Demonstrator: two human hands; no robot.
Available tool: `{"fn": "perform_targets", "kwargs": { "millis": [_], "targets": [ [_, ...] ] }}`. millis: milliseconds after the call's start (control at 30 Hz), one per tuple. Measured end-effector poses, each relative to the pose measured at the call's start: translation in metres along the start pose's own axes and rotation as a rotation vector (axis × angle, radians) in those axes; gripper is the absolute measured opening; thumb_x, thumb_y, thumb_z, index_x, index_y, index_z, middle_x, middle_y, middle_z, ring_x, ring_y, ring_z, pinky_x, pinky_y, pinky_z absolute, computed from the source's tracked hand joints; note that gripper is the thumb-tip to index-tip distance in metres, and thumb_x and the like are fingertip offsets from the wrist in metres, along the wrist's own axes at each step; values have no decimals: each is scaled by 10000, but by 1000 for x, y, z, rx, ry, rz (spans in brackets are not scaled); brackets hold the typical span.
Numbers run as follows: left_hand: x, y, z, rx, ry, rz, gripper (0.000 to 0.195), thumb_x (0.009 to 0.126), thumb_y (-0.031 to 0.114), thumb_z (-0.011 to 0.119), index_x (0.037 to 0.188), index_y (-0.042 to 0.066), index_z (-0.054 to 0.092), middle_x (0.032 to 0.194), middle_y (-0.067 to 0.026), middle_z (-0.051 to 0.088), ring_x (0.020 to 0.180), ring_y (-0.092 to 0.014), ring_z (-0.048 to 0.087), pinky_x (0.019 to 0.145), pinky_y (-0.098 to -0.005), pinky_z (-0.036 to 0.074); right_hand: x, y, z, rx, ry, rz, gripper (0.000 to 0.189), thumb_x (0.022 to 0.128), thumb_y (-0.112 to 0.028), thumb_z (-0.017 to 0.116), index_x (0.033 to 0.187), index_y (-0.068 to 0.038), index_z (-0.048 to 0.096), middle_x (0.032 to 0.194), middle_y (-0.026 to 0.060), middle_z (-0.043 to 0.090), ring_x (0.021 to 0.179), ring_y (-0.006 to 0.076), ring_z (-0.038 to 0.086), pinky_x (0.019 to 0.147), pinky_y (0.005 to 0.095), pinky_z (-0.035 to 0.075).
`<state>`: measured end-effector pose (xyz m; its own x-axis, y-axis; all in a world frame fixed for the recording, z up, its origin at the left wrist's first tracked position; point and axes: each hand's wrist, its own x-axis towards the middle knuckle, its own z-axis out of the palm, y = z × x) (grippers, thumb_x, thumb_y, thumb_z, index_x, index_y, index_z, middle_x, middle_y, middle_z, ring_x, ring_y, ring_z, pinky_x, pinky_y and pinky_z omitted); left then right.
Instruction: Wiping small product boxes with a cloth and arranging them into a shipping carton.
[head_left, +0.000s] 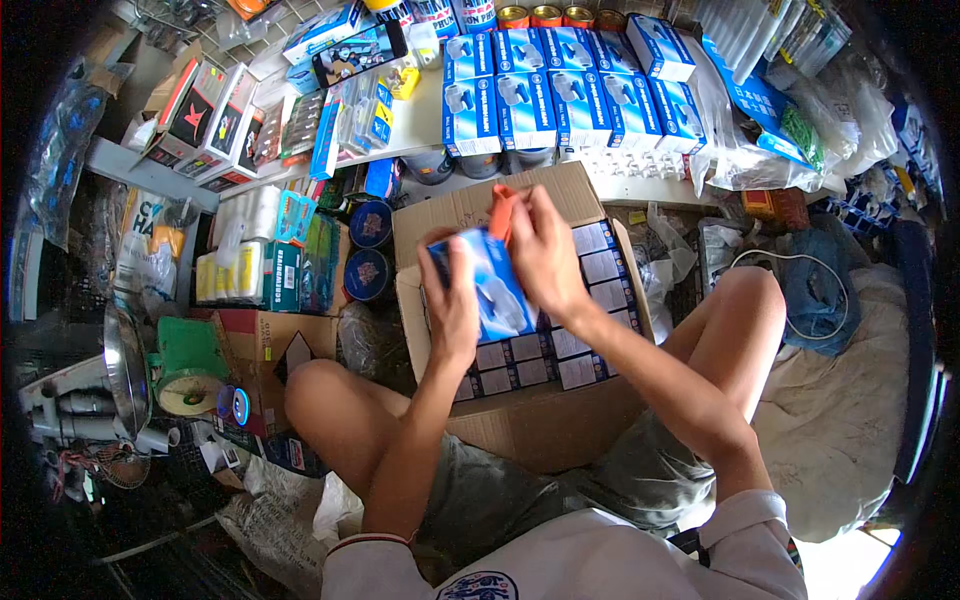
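Observation:
My left hand (452, 300) grips a blue and white cardboard box (504, 296) from its left side; a grey valve is pictured on the box. In my right hand (546, 255) is an orange-red object (502, 210), held against the upper end of that box. Blur and my fingers hide what kind of object it is. Both hands are over an open brown carton (525, 435) between my knees. Packed in rows inside it are several small boxes (517, 362) with pale printed labels facing up.
Similar blue valve boxes (525, 112) stand in rows on the white shelf ahead, near spray cans (474, 13) and a propped phone (360, 52). Left are a screwdriver box (282, 276), round blue-lidded tubs (367, 274) and a green scale (187, 360). A white cable (817, 262) lies right.

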<state>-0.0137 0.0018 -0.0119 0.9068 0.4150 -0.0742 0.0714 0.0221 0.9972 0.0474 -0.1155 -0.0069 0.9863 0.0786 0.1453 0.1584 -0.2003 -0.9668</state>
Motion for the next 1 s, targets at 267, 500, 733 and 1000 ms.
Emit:
{"fn": "perform_targets", "kwargs": {
  "millis": [267,500,733,1000],
  "targets": [
    [-1,-24,-1,-148,-74,27,344,1073,340,465,1305,86,450,1182,-86,543,1113,-166,549,971,-338,454,4,-18,-14,-178,20,-32,451,983,-379,599,745,4,585,743,213,599,695,396,616,655,468,473],
    [-3,7,3,-157,-85,49,372,1079,387,434,1295,86,462,1175,-74,543,1052,-149,543,939,-319,451,9,-1,-8,-30,151,79,358,999,-332,601,860,-3,630,743,206,664,691,380,672,648,451,506],
    [1,12,-2,-454,-20,-112,506,1052,530,443,1328,106,434,1236,-90,538,1122,-184,566,962,-356,481,36,-24,-31,271,197,-105,335,957,-260,725,755,-48,563,625,35,605,479,96,544,444,262,383],
    [7,-9,3,-508,-143,-182,580,1034,561,463,1380,102,391,1331,-104,508,1224,-219,536,1028,-373,452,12,-63,-35,818,-61,127,355,1008,-330,640,774,-66,602,818,8,624,751,61,551,653,242,445]
  ]
}}
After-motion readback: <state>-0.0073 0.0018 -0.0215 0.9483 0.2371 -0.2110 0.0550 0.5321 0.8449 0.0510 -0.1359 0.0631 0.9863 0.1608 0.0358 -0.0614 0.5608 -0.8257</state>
